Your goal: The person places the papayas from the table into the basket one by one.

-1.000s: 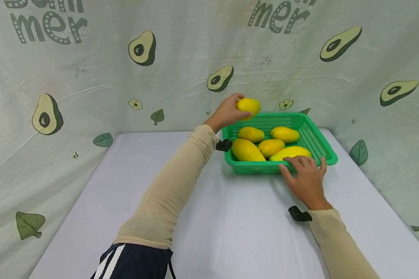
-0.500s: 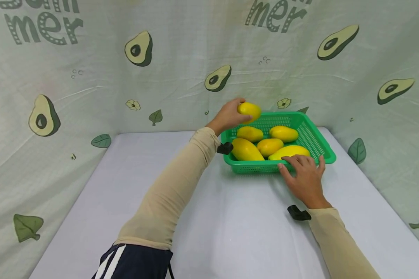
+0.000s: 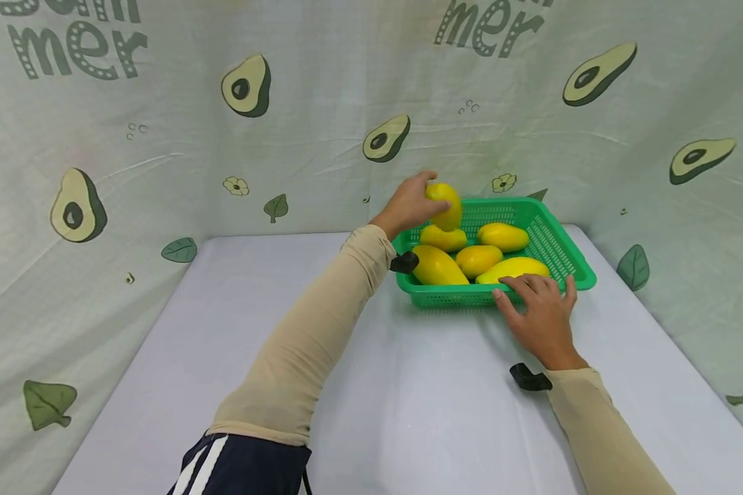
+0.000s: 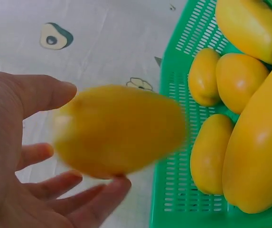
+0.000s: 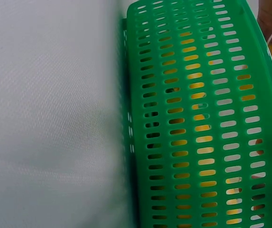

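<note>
In the head view my left hand is raised over the back left of a green plastic basket. It holds a yellow mango between thumb and fingers, the fruit tilted with one end down. The left wrist view shows this mango blurred, the thumb above it and a fingertip under its lower side. Several more mangoes lie in the basket. My right hand grips the basket's front rim, fingers over the edge and thumb outside. Through the slotted wall in the right wrist view, yellow fruit and parts of fingers show.
The basket stands at the back right of a table with a white cloth. Behind it and at both sides hangs a pale curtain printed with avocados and leaves. Black wrist cameras sit on both wrists.
The mango in my left hand has turned from lying sideways to end-down and sits slightly lower over the basket. My right hand has stayed at the front rim.
</note>
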The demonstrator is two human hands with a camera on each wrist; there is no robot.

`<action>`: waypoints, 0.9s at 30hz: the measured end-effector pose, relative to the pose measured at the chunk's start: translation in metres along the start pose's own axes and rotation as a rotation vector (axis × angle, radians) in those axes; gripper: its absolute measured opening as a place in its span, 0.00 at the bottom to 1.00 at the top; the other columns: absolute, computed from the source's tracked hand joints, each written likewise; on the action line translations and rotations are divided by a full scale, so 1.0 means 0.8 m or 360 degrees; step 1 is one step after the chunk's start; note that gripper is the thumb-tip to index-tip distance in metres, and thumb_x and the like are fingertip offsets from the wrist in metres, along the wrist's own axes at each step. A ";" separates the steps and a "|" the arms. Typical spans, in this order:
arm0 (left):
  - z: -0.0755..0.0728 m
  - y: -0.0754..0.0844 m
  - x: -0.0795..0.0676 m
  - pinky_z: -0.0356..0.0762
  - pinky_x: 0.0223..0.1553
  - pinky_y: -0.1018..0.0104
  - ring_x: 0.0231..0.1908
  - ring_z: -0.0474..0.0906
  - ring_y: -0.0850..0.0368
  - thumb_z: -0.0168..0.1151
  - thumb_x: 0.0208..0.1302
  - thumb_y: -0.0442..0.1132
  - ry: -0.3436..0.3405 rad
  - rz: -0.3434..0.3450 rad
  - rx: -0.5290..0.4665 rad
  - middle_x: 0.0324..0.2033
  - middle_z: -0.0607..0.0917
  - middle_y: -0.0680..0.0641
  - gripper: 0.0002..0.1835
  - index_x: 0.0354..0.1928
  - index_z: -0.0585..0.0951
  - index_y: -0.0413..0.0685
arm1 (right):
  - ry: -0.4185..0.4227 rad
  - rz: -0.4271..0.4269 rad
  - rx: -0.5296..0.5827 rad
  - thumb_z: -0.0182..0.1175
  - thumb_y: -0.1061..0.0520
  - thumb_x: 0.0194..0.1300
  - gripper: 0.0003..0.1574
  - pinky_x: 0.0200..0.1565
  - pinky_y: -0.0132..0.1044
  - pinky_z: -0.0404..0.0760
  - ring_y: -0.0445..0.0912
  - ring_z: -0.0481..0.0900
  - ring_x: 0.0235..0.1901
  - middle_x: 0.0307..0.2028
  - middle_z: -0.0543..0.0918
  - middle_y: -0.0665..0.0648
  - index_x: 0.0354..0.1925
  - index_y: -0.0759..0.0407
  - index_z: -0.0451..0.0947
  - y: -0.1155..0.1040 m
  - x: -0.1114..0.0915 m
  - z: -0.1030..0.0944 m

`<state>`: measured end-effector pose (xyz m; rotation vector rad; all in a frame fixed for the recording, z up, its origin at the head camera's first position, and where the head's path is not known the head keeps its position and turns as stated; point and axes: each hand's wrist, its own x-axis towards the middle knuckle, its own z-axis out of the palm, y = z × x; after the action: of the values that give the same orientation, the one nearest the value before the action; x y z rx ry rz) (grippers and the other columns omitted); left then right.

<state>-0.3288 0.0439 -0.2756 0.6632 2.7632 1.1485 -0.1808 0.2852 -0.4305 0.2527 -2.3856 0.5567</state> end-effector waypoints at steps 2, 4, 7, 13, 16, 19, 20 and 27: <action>-0.001 -0.002 -0.002 0.66 0.66 0.58 0.70 0.62 0.53 0.60 0.71 0.53 0.0014 -0.0040 0.0011 0.73 0.64 0.48 0.38 0.77 0.60 0.52 | 0.0001 -0.0005 0.0003 0.63 0.47 0.67 0.21 0.67 0.71 0.34 0.66 0.69 0.56 0.48 0.81 0.66 0.51 0.58 0.84 0.000 0.000 0.001; -0.002 -0.007 -0.003 0.65 0.67 0.58 0.71 0.60 0.53 0.59 0.72 0.54 0.0033 -0.0082 0.0026 0.73 0.64 0.48 0.36 0.76 0.61 0.52 | 0.0000 -0.0011 0.0003 0.64 0.47 0.67 0.21 0.67 0.71 0.34 0.66 0.70 0.56 0.48 0.81 0.66 0.51 0.58 0.84 0.000 0.000 0.002; -0.005 -0.015 -0.007 0.67 0.65 0.58 0.68 0.64 0.53 0.57 0.73 0.52 0.0073 -0.0099 0.0043 0.70 0.68 0.48 0.31 0.73 0.66 0.51 | -0.0009 -0.0019 -0.0006 0.64 0.47 0.67 0.21 0.67 0.71 0.35 0.66 0.70 0.56 0.48 0.81 0.65 0.51 0.58 0.84 -0.001 0.001 0.002; -0.013 -0.029 -0.011 0.70 0.61 0.58 0.64 0.69 0.51 0.56 0.74 0.49 0.0102 -0.0005 0.0031 0.65 0.75 0.47 0.22 0.65 0.75 0.48 | -0.0010 -0.0023 -0.0015 0.64 0.47 0.67 0.21 0.67 0.71 0.34 0.66 0.70 0.55 0.47 0.81 0.66 0.51 0.58 0.83 -0.002 0.003 0.000; -0.015 -0.033 -0.013 0.71 0.60 0.58 0.63 0.70 0.51 0.55 0.75 0.49 0.0090 0.0019 0.0014 0.64 0.75 0.46 0.21 0.63 0.76 0.48 | -0.0008 -0.0021 -0.0018 0.64 0.47 0.67 0.21 0.67 0.71 0.35 0.66 0.70 0.55 0.47 0.81 0.66 0.51 0.58 0.83 -0.002 0.003 0.000; -0.016 -0.036 -0.016 0.72 0.59 0.57 0.63 0.70 0.50 0.55 0.75 0.49 0.0084 0.0038 -0.0012 0.63 0.76 0.45 0.20 0.61 0.77 0.47 | -0.0008 -0.0012 -0.0012 0.64 0.47 0.67 0.21 0.67 0.70 0.34 0.66 0.70 0.55 0.48 0.81 0.66 0.51 0.58 0.83 -0.001 0.002 0.000; -0.016 -0.038 -0.017 0.72 0.59 0.57 0.62 0.71 0.50 0.55 0.75 0.49 0.0077 0.0037 -0.0014 0.63 0.76 0.45 0.20 0.61 0.77 0.47 | -0.0007 -0.0009 -0.0011 0.64 0.47 0.67 0.21 0.68 0.70 0.34 0.66 0.70 0.55 0.48 0.81 0.66 0.51 0.58 0.83 -0.001 0.002 0.001; -0.008 -0.054 -0.021 0.74 0.57 0.57 0.59 0.73 0.51 0.56 0.75 0.48 0.0035 -0.0002 -0.0024 0.60 0.78 0.45 0.20 0.61 0.78 0.46 | -0.0006 -0.0005 -0.0001 0.63 0.47 0.67 0.21 0.68 0.70 0.34 0.66 0.70 0.55 0.48 0.81 0.66 0.51 0.58 0.83 0.000 0.000 0.000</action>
<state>-0.3304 0.0056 -0.3020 0.6511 2.7697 1.1826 -0.1807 0.2854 -0.4308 0.2575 -2.3884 0.5541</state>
